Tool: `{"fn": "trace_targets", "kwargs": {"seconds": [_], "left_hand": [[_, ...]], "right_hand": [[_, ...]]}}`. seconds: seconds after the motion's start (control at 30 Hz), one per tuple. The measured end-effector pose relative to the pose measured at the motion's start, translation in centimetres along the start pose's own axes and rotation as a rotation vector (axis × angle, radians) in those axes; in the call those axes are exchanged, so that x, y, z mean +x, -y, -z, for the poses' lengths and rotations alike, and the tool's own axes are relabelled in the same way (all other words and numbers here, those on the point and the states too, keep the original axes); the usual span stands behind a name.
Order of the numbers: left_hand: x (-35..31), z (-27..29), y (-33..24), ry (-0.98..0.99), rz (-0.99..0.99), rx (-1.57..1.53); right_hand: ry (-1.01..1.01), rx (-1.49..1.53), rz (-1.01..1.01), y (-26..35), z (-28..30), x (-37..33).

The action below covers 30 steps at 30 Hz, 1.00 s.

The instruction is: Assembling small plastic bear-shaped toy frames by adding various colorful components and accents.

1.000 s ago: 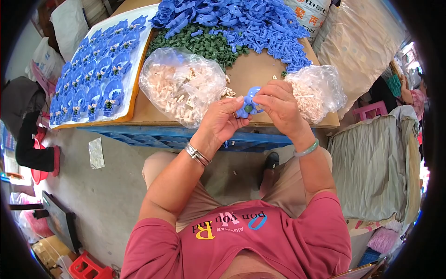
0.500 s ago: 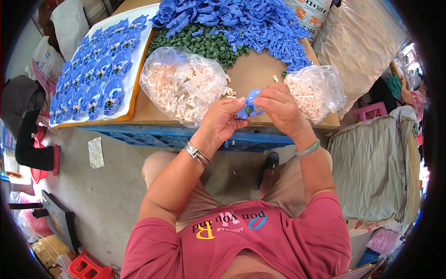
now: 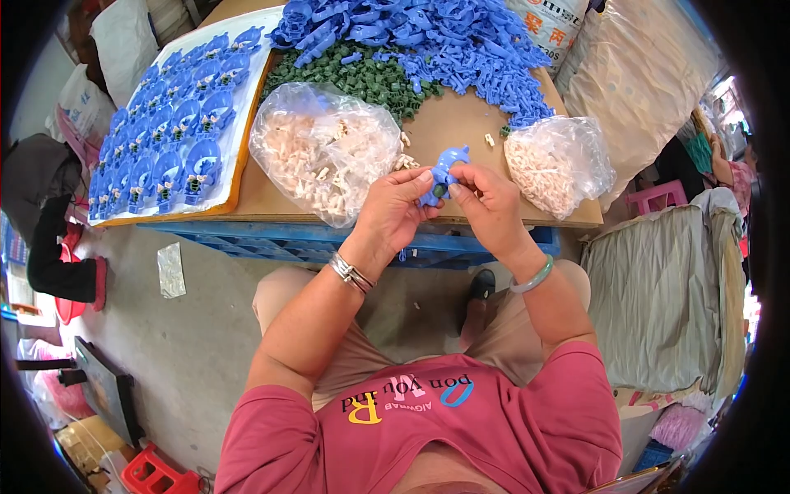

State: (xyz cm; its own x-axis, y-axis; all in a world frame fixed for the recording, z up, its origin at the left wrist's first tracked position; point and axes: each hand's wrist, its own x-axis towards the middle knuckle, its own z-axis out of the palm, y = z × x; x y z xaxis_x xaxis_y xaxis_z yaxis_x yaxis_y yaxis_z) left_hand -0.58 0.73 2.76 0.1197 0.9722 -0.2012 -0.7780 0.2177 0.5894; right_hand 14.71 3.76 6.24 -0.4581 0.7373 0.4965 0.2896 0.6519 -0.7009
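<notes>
A small blue plastic toy part [image 3: 453, 156] with a dark green piece [image 3: 440, 190] on it is held between both hands, just above the table's near edge. My left hand [image 3: 393, 204] pinches its lower left side with thumb and fingers. On its right side, my right hand [image 3: 487, 200] grips it, fingertips close to the green piece. Left of my hands lies a clear bag [image 3: 317, 144] of small cream-coloured parts, some spilling out beside it. A second clear bag [image 3: 555, 165] of pale pinkish parts sits to the right.
Blue parts [image 3: 411, 33] and dark green parts [image 3: 354, 81] are heaped at the far side of the table [image 3: 448, 123]. At left, a white tray [image 3: 247, 90] holds rows of blue toy assemblies. Below the tabletop is a blue crate [image 3: 280, 247]. Large sacks [image 3: 642, 74] stand behind, right.
My right hand has come down and nearer, its fingers moving from the top of the blue part to its right side. The blue part's rounded top shows more now. The left hand has barely moved.
</notes>
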Motion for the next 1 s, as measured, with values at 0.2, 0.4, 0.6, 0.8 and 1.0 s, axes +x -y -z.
{"fn": "trace_targets", "kwargs": {"seconds": [0.2,0.4,0.6,0.8,1.0], "left_hand": [[0.2,0.5,0.1,0.011,0.003,-0.035],[0.1,0.2,0.0,-0.013,-0.006,-0.068],[0.0,-0.1,0.0,-0.052,0.005,-0.073],[-0.2,-0.4,-0.2,-0.032,-0.003,-0.062],[-0.1,-0.5,-0.1,-0.060,0.019,-0.027]], "right_hand": [[0.014,0.153,-0.082,0.1,0.2,-0.2],[-0.075,-0.068,0.145,0.0,1.1,0.3],[-0.108,-0.189,0.224,0.4,1.2,0.8],[0.095,-0.532,0.559,0.7,2.4,1.6],[0.029,-0.353,0.595,-0.5,2.3,1.9]]}}
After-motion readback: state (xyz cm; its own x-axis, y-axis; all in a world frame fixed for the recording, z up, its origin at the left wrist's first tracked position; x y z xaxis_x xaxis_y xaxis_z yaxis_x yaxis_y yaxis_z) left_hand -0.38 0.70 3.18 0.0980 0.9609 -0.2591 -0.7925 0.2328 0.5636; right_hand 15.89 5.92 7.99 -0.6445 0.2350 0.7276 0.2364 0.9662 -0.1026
